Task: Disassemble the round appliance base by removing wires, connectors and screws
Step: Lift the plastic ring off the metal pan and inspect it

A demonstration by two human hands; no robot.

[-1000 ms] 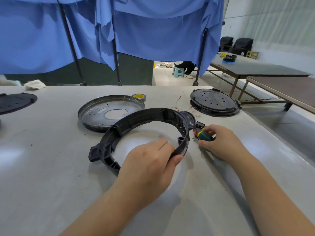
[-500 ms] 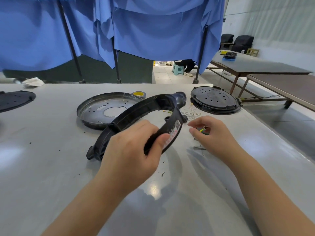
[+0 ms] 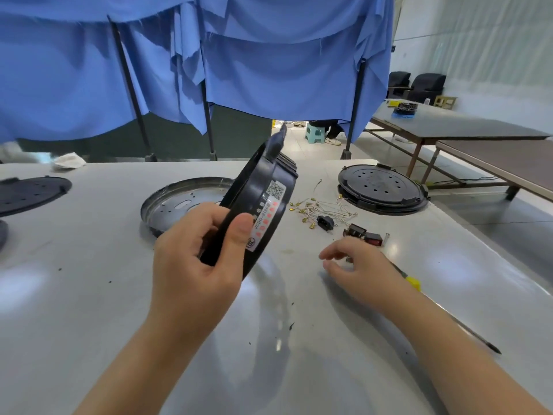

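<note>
The grey bench point(image 3: 89, 310) fills most of the view, with blue cloth point(image 3: 269, 70) hung on dark poles along its far edge. On the far middle of the bench lies a round metal plate point(image 3: 167, 205), rim up, partly hidden by the black plastic ring point(image 3: 263, 202) of the appliance base. The ring is lifted off the bench and tilted on edge, its labelled outer wall facing the camera, near the centre of the scene. The left hand point(image 3: 197, 259) grips the ring's near part, thumb pressed on the label and fingers curled inside the rim. To the far right lies a black perforated disc point(image 3: 380, 187), flat on the bench, and another dark disc point(image 3: 27, 194) sits at the far left edge. The right hand point(image 3: 359, 265) hovers low over the bench right of the ring, fingers loosely bent and holding nothing. A screwdriver point(image 3: 449, 319) lies under and beside that wrist, its tip pointing near right. Between the ring and the right disc is a tangle of thin wires point(image 3: 320, 206) with brass terminals, a black socket connector point(image 3: 325, 222) just near it, and two rocker switches point(image 3: 363, 234) close by the right hand's fingertips.
</note>
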